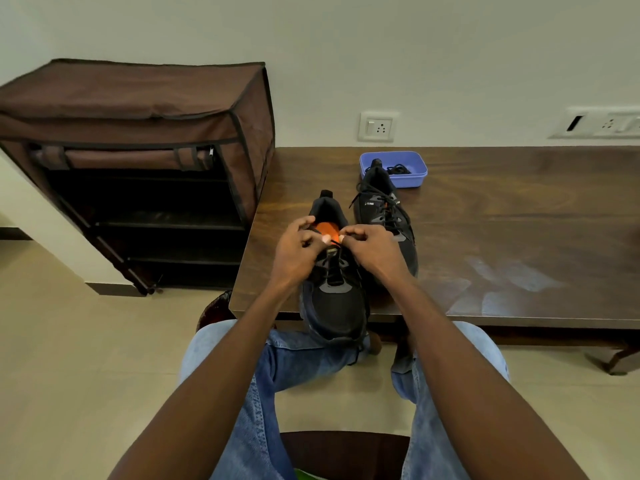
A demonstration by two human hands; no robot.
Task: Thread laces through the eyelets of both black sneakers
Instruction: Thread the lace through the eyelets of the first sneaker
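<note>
Both forearms extended forward over the counter (485, 220) edge. Left hand (294, 252) and right hand (372, 251): each grip curled narrow, pinching the black lace (334, 242) between them. Near sneaker (334, 292): beneath both grips, long axis running away, toe toward the person. Second sneaker (384, 209): just beyond the right grip, laced.

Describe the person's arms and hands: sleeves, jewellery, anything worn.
Both forearms are bare as far up as the picture shows; no sleeve shows. The left hand and right hand wear no gloves, and no watch, bracelet or ring shows. Lower down, the legs are in light blue jeans.
</note>
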